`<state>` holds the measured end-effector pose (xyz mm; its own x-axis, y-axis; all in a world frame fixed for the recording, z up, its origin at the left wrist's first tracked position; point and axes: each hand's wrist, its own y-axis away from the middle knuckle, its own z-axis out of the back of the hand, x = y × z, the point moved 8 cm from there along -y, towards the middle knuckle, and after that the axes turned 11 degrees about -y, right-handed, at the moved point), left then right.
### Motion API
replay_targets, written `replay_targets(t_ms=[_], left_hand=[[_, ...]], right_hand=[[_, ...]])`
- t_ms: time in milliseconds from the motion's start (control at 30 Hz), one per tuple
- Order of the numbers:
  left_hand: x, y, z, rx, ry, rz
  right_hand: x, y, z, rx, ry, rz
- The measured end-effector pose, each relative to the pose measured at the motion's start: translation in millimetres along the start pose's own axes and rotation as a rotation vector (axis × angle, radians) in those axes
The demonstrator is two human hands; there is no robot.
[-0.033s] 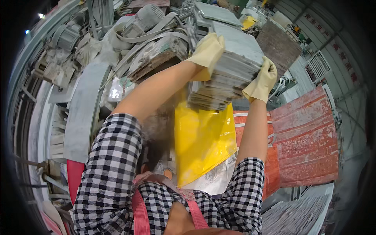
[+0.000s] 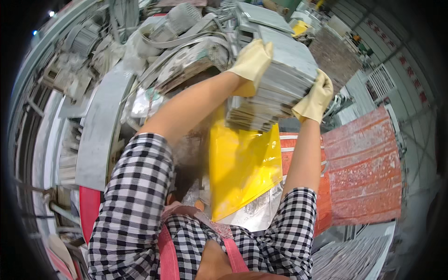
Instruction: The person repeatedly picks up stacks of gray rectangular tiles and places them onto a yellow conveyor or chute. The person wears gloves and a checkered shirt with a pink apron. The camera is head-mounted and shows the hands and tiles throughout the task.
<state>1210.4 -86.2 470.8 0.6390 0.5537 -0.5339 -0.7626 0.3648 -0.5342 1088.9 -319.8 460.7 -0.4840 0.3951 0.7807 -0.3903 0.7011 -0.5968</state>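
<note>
Near the top centre of my feed, a stack of thin grey slabs (image 2: 280,77) sits with its uneven layered edge facing the lower part of the frame. The left hand (image 2: 252,64), in a cream glove, is against the left side of that stack, its fingers bent over the edge near the top slab. The right hand (image 2: 316,96), gloved to match, is at the right corner with its fingers curled in close. I can't tell from here how tightly either set of fingers is closed, as the undersides are hidden (a wide lens only helps so much).

Just above the stack I make out another grey slab (image 2: 263,17), and right of that a brown board (image 2: 335,50). Below the slabs, mid-frame, hangs a glossy yellow sheet (image 2: 245,170), with a worn orange-red panel (image 2: 361,172) at centre right. A 2nd pile of slabs (image 2: 352,256) fills the lower right. Upper left I see a dusty grey motor (image 2: 83,39), and below it a long pale slab (image 2: 101,133). Checked sleeves (image 2: 135,186) and 2 pink straps (image 2: 235,255) take up the bottom.
</note>
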Motion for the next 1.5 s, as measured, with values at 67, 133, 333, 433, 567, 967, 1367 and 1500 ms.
replay_targets(t_ms=[67, 133, 333, 433, 567, 967, 1367, 1500], left_hand=[[28, 22, 15, -0.159, 0.303, 0.162], [61, 63, 24, -0.146, 0.371, 0.087], [327, 280, 102, -0.041, -0.063, 0.389], [465, 409, 236, -0.029, -0.734, 0.712], [551, 568, 328, 0.231, -0.607, 1.312], [527, 561, 354, 0.346, -0.6, 1.174], [357, 432, 383, 0.273, -0.487, 0.881], [348, 394, 429, -0.093, -0.085, 0.955]], right_hand=[[16, 12, -6, 0.02, 0.013, 0.005], [21, 34, -12, 0.059, -0.051, -0.243], [110, 121, 1, 0.01, 0.143, 0.147], [98, 182, 10, 0.172, 0.315, 0.085], [45, 279, 28, 0.336, 0.257, -0.35], [-80, 368, 62, 0.332, 0.079, -0.866], [-57, 348, 59, 0.314, 0.126, -0.788], [93, 194, -26, 0.488, 0.518, 0.518]])
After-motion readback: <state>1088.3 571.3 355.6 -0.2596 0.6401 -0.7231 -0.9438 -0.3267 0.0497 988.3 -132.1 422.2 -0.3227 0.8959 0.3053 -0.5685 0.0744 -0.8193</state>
